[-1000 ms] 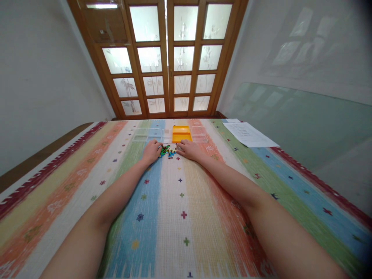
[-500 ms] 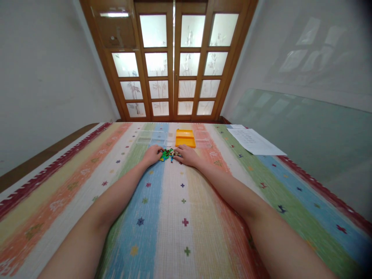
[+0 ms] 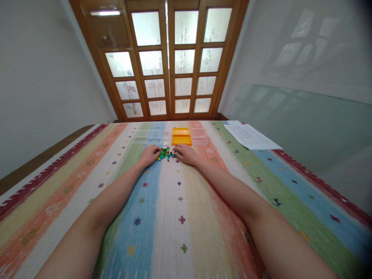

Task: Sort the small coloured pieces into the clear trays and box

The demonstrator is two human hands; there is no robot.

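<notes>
A small heap of tiny mixed-colour pieces (image 3: 166, 153), mostly green with some blue, yellow and dark ones, lies on the striped cloth. They are too small to name. My left hand (image 3: 149, 155) rests at the heap's left edge, its fingers bent and apart against the pieces. On the opposite side my right hand (image 3: 187, 154) lies low with its fingers apart, the tips touching the right edge of the heap. No held piece shows in either hand. The undersides of the fingers are hidden.
Just beyond the heap stands an orange two-compartment box (image 3: 181, 142). Clear plastic trays (image 3: 147, 136) lie to its left, and another clear tray (image 3: 200, 142) to its right. Printed paper sheets (image 3: 252, 136) are at the far right, on the striped tablecloth (image 3: 171, 209).
My hands are slightly farther apart, and more of the heap shows between them. The whole view has tilted and shifted a little.
</notes>
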